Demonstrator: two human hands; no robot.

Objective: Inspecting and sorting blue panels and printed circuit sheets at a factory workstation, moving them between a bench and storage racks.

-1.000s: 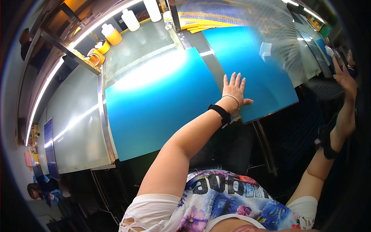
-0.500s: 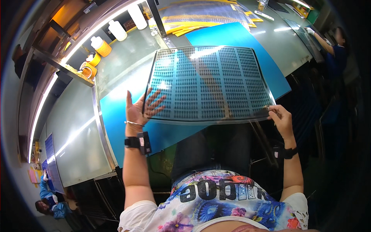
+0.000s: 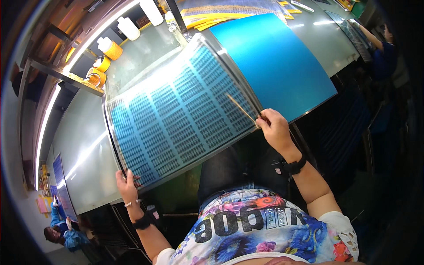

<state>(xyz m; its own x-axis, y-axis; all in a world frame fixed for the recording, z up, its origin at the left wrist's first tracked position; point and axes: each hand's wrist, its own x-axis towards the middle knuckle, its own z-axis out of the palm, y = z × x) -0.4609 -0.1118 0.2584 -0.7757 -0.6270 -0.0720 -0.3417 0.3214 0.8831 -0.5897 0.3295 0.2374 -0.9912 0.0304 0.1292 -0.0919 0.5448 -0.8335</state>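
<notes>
The left hand [image 3: 127, 187] has its thumb and fingers closed on the near left corner of a clear patterned film [image 3: 176, 117], and the right hand [image 3: 276, 128] pinches the near right corner. A thin tan stick or strip [image 3: 240, 107] runs from the right hand's grip over the film; which of the two it is cannot be told.

The film lies ahead of and between the hands, its long axis running from one to the other, with the right end farther from the body. Each hand is nearest its own end. Blue shows through the film; whether its underside touches that surface cannot be told, and glare washes out its far edge.

To the right of the film is a bare blue sheet [image 3: 274, 57]. Close to its far right corner a metal post [image 3: 177, 17] rises, the nearest upright that could hinder it. Beyond the film's far edge stand white bottles [image 3: 129, 28], an orange-wrapped bottle [image 3: 110, 48] and yellow tape rolls [image 3: 96, 77]; farther off lie yellow-edged sheets [image 3: 221, 13]. Left of the film the pale worktop [image 3: 84, 145] continues.
</notes>
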